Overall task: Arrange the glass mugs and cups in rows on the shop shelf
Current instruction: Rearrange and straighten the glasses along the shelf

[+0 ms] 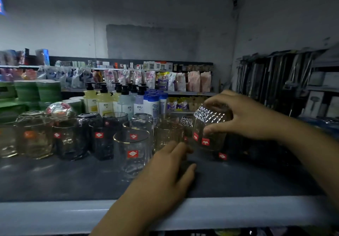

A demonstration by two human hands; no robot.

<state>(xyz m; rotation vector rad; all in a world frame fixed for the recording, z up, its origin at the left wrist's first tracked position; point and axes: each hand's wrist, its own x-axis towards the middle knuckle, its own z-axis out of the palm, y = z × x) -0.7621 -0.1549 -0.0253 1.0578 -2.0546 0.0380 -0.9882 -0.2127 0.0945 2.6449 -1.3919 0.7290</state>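
My right hand (pixel 244 114) grips a diamond-textured glass cup (pixel 207 131) from above, holding it tilted just over the dark shelf (pixel 73 178). My left hand (pixel 168 173) reaches forward over the shelf with fingers apart, just below that cup and beside a gold-rimmed glass (pixel 132 153); whether it touches a small dark glass under its fingers is unclear. Several glass cups and mugs with red stickers stand in rows to the left, including a ribbed glass (pixel 167 134) and a dark glass (pixel 102 140). A second textured cup (pixel 186 123) stands behind.
Pump bottles (pixel 104 99) and blue-capped bottles stand behind the glasses. Green plastic stacks (pixel 36 92) fill the far left. Hanging utensils (pixel 271 81) line the right side. The shelf's pale front edge (pixel 55 215) runs across the bottom.
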